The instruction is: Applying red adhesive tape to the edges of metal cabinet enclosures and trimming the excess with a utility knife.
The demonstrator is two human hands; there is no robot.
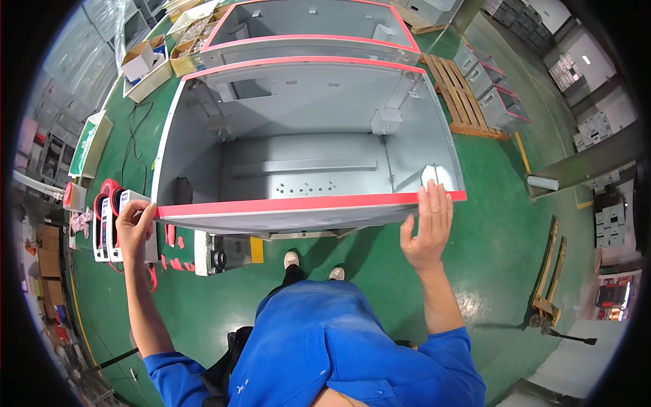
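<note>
Grey sheet-metal cabinet shell [305, 136], open at the top, with a red strip [305, 203] running along its near rim, sits right in front of the person on the green painted floor [502, 224]. You can see straight down inside it: brackets on the walls, a row of small holes in the bottom panel, a long flat rail across the back.

Left hand [133, 227] is at the near left corner of the rim, fingers curled and pinching the end of the red strip right where it meets the corner. Right hand [428, 227] is at the near right end, fingers stretched out flat and pressed on the strip, thumb spread out below the edge, so it's open and pressing rather than gripping anything.

Just left of the left hand there are a couple of white holders with red rolls [108, 217] on the floor, and little red offcuts [178, 263] scattered below the cabinet's front edge. A second grey cabinet with the same red rim [312, 27] stands right behind the first one. Off to the right there's a wooden pallet [461, 95] with smaller grey boxes [491, 85] on and beside it. Cardboard boxes of parts [152, 64] sit at the upper left. The person wears blue work clothes [339, 346] and pale shoes [291, 259].
</note>
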